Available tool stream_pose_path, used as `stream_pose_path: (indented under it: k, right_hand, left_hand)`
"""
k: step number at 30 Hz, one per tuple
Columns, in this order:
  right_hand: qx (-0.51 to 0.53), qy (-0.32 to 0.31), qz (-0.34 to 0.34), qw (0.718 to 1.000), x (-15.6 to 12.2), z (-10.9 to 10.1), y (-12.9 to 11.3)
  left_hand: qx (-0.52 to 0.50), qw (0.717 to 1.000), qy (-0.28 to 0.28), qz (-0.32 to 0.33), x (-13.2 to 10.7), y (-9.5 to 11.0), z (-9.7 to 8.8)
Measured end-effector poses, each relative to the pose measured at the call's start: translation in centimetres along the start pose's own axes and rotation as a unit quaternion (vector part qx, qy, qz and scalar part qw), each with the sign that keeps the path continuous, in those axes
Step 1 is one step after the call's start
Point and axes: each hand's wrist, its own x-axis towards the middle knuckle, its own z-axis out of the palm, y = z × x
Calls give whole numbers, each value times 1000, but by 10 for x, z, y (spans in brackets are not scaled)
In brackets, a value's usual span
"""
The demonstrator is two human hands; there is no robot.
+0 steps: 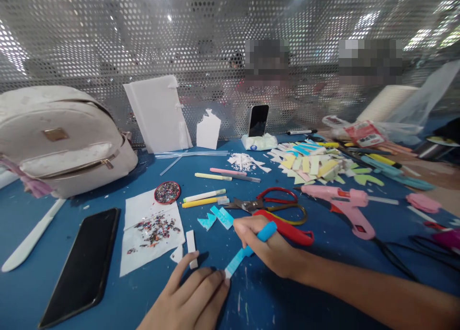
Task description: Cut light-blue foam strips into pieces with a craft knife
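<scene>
My right hand (pixel 264 246) is closed around a blue marker (pixel 268 230), its lower end over a narrow strip (pixel 236 263) that is mostly coloured blue. The strip's near end is white and pinned to the table under the thumb and index fingertips of my left hand (pixel 197 291). The other left fingers spread to the left, one touching a small white strip (pixel 191 248). A white triangular scrap (pixel 177 254) lies beside it. Beyond my right hand are blue-coloured pieces (pixel 223 217) and red-handled scissors (pixel 269 205). The marker's tip is hidden by my fingers.
A pink glue gun (pixel 339 198) with its cord lies right. Cut strips (pixel 312 164) are heaped behind. Several markers (pixel 204 194) lie mid-table. Left are a black phone (pixel 84 263), a paper sheet with glitter (pixel 158 234), a white knife (pixel 34 236) and a backpack (pixel 64 143).
</scene>
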Motion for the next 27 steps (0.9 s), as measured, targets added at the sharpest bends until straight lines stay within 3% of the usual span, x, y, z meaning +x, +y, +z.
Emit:
stream_pose_path:
  k: [9,17,21,25,27]
  right_hand:
    - [-36,-15,-22,999,-2,-1,1]
    - [11,36,-46,998,-2,0,-1]
    - [7,16,-36,999,-2,0,-5]
    - [38,-6,-23,999,-2,0,-5]
    - [56,-29,-22,998,-3,1,-3]
  left_hand:
    - [-5,1000,0,4,-2,-1,1]
    - [-18,1000,-3,-5,-1,-1,3]
    - [-17,1000,-20,-12,-3,-3,2]
    - [5,997,-78,-4,-7,-6,0]
    - [4,998,-54,-39,-9,-6,0]
